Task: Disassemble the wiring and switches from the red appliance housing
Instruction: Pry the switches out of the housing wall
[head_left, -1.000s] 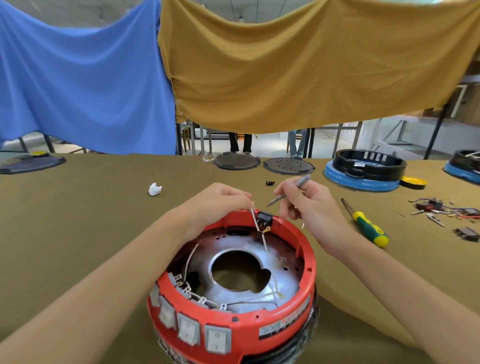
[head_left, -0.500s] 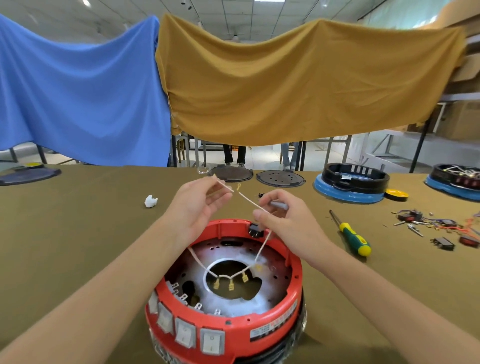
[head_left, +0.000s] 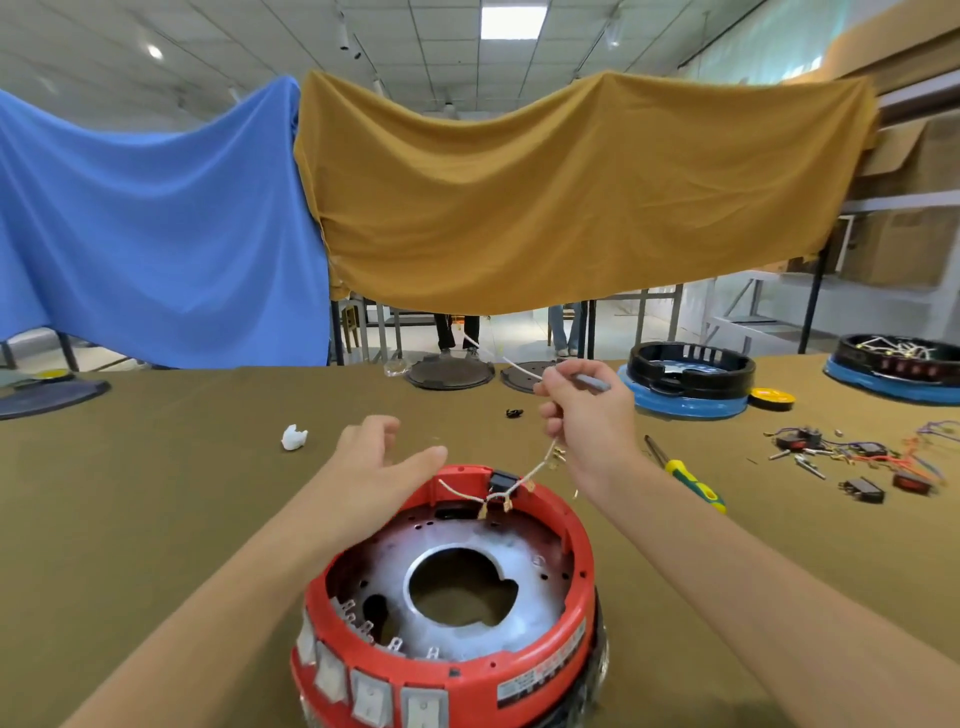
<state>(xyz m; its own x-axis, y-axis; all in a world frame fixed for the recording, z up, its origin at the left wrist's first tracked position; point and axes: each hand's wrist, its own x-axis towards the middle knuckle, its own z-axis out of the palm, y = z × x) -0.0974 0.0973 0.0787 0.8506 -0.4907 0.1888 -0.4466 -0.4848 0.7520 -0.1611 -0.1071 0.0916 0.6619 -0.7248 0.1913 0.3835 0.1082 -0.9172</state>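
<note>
The round red appliance housing (head_left: 566, 639) stands in front of me on the olive cloth, with a metal plate and a central hole inside. Several white rocker switches (head_left: 371, 696) line its near rim, and a small black part (head_left: 500, 480) sits at its far rim. My right hand (head_left: 587, 415) is raised above the far rim, shut on a white wire harness (head_left: 524, 475) with brass terminals and on a grey pen-like tool (head_left: 592, 382). The harness hangs down to the far rim. My left hand (head_left: 379, 467) hovers open beside the housing's far left edge.
A green-and-yellow screwdriver (head_left: 693, 480) lies to the right of the housing. Removed switches and wires (head_left: 857, 460) are scattered at the far right. Black-and-blue housings (head_left: 688, 384) and dark round lids (head_left: 449, 371) stand at the back. A white scrap (head_left: 294, 436) lies at the left.
The white harness has come out of the housing, lifted up and to the right by my right hand. My left hand has let go of the wire and opened.
</note>
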